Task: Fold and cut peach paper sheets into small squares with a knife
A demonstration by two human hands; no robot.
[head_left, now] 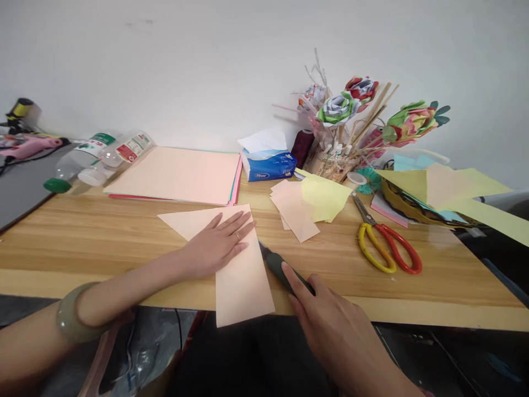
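A sheet of pale peach paper (243, 286), folded with a triangular flap to the left, lies at the table's front edge, its lower end jutting past it. My left hand (219, 242) rests flat on the paper with fingers stretched out, a ring on one of them. In my right hand (326, 309) is a knife (283, 270) with a dark green handle, the index finger laid along it. The short dark blade points away from me, at the paper's right edge; whether it is inside the fold I cannot tell.
Scissors (382, 237) with yellow and red handles lie right, near cut paper pieces (295, 212) and a basket (397, 201) with paper strips. Behind are a paper stack (177, 173), a tissue pack (268, 165), paper flowers (339, 107), plastic bottles (128, 149) and a pink glue gun (33, 148).
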